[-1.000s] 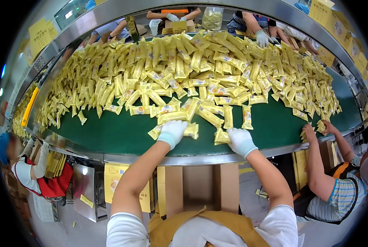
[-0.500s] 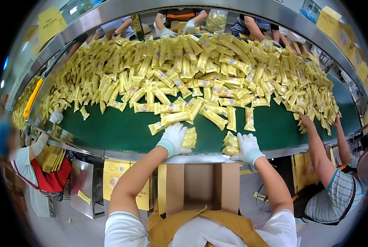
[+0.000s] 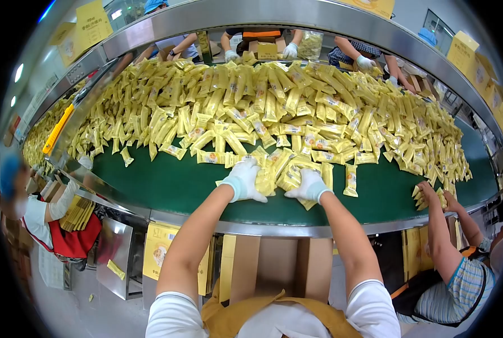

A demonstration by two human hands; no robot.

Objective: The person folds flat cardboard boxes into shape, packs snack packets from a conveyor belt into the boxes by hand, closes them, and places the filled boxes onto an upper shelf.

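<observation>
My left hand (image 3: pixel 242 179), in a white glove, is on yellow snack packets (image 3: pixel 267 179), its thumb stretched out below them. Facing it, my right hand (image 3: pixel 309 185), also gloved, grips more packets (image 3: pixel 289 178) from the right side. Only a small gap parts the two bunches, and some of the fingers are hidden behind the wrappers. Both hands are low over the green conveyor belt (image 3: pixel 178 186), at the front of a large heap of the same packets (image 3: pixel 251 93). Below the belt edge, an open cardboard box (image 3: pixel 246 270) stands in front of my body.
A metal rim (image 3: pixel 251 228) runs along the belt's near side. On the right a co-worker's hands (image 3: pixel 429 194) hold packets; another worker in a red apron (image 3: pixel 77 236) stands at left. Gloved workers are across the belt. Flattened yellow cartons (image 3: pixel 161 248) lean beneath.
Both my hands have moved inward, closer together and onto the loose packets at the heap's front. The co-worker at right has drawn packets away from the heap. The view has tilted slightly.
</observation>
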